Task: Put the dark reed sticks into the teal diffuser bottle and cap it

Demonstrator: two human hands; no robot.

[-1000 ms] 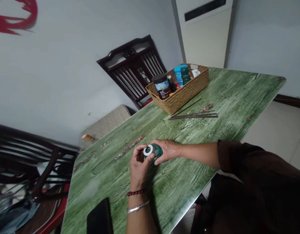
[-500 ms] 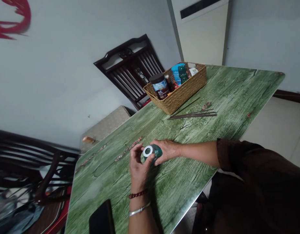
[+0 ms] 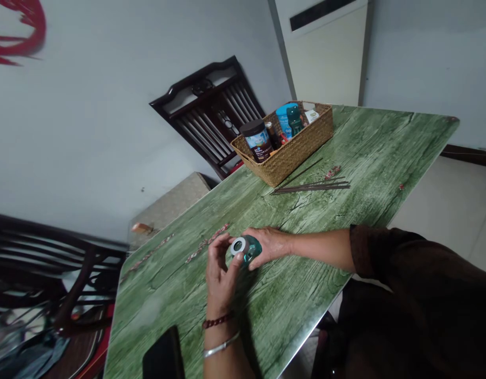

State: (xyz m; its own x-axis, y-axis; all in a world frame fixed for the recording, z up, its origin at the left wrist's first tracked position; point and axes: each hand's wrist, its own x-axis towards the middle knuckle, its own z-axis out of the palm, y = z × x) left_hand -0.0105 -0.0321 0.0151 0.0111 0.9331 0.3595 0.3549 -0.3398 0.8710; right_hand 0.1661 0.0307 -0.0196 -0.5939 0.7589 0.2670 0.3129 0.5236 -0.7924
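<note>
Head view: the left hand (image 3: 222, 268) and right hand (image 3: 271, 245) are meeting around a teal jar (image 3: 253, 251), which is lying on its side above the near part of the table (image 3: 385, 142). I cannot tell whether it is touching the surface. The right hand is arriving from the side and cupping the rounded body, its right fingers (image 3: 254, 238) pressed together, apparently bracing the jar. The left hand is arriving from below, its left fingers (image 3: 222, 246) curled and pinching around the end that carries a white ring (image 3: 238, 246). Its fingertip placement is partly hidden. The opposed hands appear to be fixing the jar between them, which would keep it from rolling. A black phone (image 3: 162, 355) is lying by the left wrist, apparently clear of the working hands. Thin dark sticks (image 3: 310, 188) are lying beside a wicker basket (image 3: 301, 145), which is holding a dark-lidded canister (image 3: 258, 139) and bottles (image 3: 288, 120) together at the far end.
</note>
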